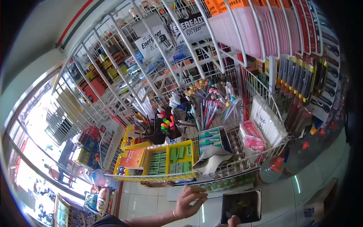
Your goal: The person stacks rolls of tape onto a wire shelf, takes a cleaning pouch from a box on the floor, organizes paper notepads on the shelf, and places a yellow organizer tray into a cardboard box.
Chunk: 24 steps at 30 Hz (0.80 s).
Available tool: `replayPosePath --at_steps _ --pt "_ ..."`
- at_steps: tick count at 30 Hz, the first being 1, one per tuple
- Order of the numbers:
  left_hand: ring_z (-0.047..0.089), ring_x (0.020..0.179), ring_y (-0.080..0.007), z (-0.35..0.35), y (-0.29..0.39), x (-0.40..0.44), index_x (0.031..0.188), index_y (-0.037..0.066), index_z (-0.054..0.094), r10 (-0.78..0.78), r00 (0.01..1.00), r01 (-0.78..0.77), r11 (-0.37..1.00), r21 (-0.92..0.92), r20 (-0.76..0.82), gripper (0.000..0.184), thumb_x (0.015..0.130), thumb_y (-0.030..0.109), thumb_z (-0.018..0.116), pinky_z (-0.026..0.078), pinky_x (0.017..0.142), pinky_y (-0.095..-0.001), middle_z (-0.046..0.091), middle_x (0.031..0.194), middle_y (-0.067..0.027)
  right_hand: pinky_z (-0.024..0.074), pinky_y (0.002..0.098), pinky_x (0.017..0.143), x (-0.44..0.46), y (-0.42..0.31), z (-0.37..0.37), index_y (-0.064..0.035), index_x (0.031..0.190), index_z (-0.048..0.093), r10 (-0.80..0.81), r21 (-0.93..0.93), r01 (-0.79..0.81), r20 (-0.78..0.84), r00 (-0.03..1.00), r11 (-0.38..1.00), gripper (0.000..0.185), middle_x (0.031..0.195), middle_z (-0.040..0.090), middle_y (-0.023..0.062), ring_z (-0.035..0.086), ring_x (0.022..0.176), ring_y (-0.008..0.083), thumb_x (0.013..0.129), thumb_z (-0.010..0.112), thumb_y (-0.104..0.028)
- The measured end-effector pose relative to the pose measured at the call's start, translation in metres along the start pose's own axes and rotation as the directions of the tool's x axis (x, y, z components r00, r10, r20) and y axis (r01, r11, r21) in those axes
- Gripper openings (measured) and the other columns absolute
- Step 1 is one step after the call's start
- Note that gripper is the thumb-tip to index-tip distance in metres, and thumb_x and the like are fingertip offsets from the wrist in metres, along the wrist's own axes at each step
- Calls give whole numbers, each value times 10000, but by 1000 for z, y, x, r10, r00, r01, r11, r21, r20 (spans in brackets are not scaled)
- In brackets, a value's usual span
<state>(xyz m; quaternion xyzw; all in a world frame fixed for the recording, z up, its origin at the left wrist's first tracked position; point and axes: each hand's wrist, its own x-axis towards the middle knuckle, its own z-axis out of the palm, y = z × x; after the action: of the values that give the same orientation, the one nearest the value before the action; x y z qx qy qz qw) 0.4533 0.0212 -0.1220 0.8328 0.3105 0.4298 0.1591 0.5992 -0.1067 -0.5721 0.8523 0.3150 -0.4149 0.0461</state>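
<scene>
- Dark, rectangular, open-topped box (241,207) with pale, worn-looking edges: lies below the front of the white wire shelf (223,166), opening upward; contents greenish-yellow and dark, too blurred to identify.
- Row of small green-and-white packs (227,184): set side by side beneath the shelf's front edge; labels illegible.
- Yellow plastic compartment tray (169,145): sits inside the shelf at its front, open, with a red-orange booklet (133,157) in the left section and small green packets (180,152) in the right.

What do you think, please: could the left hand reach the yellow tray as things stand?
Probably yes: the left hand looks empty, and only the wire rim seems to separate it from the yellow tray.
</scene>
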Motion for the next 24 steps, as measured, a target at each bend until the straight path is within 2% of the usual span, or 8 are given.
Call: replayPosePath --at_steps 2,5,8,10,12,16,20,24 --pt "539 775 -192 -10 5 25 758 67 631 -33 999 38 989 146 -34 189 605 -16 702 404 654 -296 604 864 -62 429 418 848 3 5 14 -109 1071 591 36 -78 -27 116 993 997 296 1157 549 95 518 1071 277 808 473 -175" --pt "527 824 -250 -24 8 60 829 76 626 -17 998 33 955 296 -54 207 638 80 706 408 714 -335 583 935 -89 481 382 753 27 1 48 -119 937 647 -41 -60 31 -178 983 998 259 1024 621 87 592 945 279 708 602 -232" --pt "506 924 -335 -29 -8 86 1028 71 555 -301 952 271 913 304 58 399 695 252 679 403 800 -387 539 1028 -157 453 353 433 22 11 7 -33 606 539 -236 604 60 217 947 795 271 635 594 95 594 526 228 779 602 -232" --pt "550 814 -340 -23 -28 81 1109 52 488 -348 930 296 900 320 119 517 720 354 646 431 717 -402 588 874 -148 425 282 369 -18 7 -40 -34 646 549 -171 632 97 57 984 769 284 590 560 59 552 447 155 831 557 -249" --pt "577 798 -340 -11 -40 76 1138 35 458 -607 741 570 795 210 287 616 688 404 658 454 677 -407 610 848 -150 425 267 374 -18 15 -45 -37 678 552 -149 716 172 -95 984 676 245 589 554 52 542 446 146 831 560 -229" --pt "592 786 -338 -5 -50 75 1051 42 539 -598 761 560 801 212 251 546 670 415 657 472 663 -402 621 839 -164 473 251 482 -56 22 -101 -27 796 593 -167 862 238 -181 969 448 206 654 600 66 580 536 128 816 587 -231" --pt "577 768 -341 3 -61 76 703 51 625 -520 802 519 850 86 295 255 678 305 638 463 648 -405 591 758 -185 487 240 497 -137 -7 -176 -62 834 570 -225 957 212 -166 960 199 116 737 599 44 569 586 122 830 579 -177" --pt "541 738 -350 -2 -33 74 729 32 597 -375 926 374 927 -32 -43 124 702 152 611 447 641 -409 557 750 -165 463 275 509 -198 -47 -219 -53 856 555 -196 980 199 -197 960 -11 291 682 589 55 561 570 155 848 540 -344"
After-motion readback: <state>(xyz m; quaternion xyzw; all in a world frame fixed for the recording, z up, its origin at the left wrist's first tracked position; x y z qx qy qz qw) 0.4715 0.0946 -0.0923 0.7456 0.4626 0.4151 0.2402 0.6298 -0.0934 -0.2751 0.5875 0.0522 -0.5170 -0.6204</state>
